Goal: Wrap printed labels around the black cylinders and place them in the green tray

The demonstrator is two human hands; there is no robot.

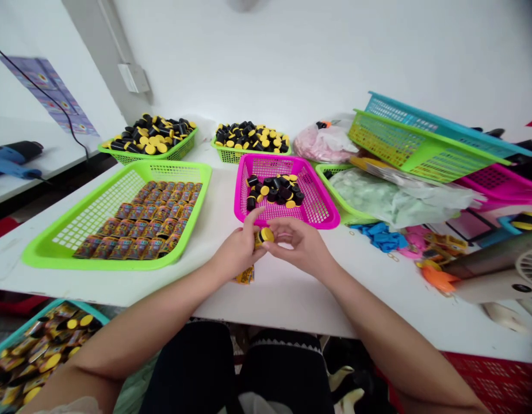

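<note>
Between my two hands, over the front part of the white table, is a small black container with a yellow cap (266, 235). My left hand (242, 248) grips it from the left, its index finger raised. The fingers of my right hand (295, 244) are bent around the cap's right side. Just below my left hand, partly covered by it, lie orange printed sleeves (245, 276). Beyond my hands stands a magenta basket (330, 217) with loose black and yellow containers. A green basket (45, 256) on the left holds rows of containers in printed wraps.
Two green baskets (186, 150) of black and yellow containers stand at the back. Tilted baskets (425, 155) and plastic bags (378, 195) crowd the right, near a grey device (498, 270). At lower left is a teal basket (2, 348) of wrapped containers.
</note>
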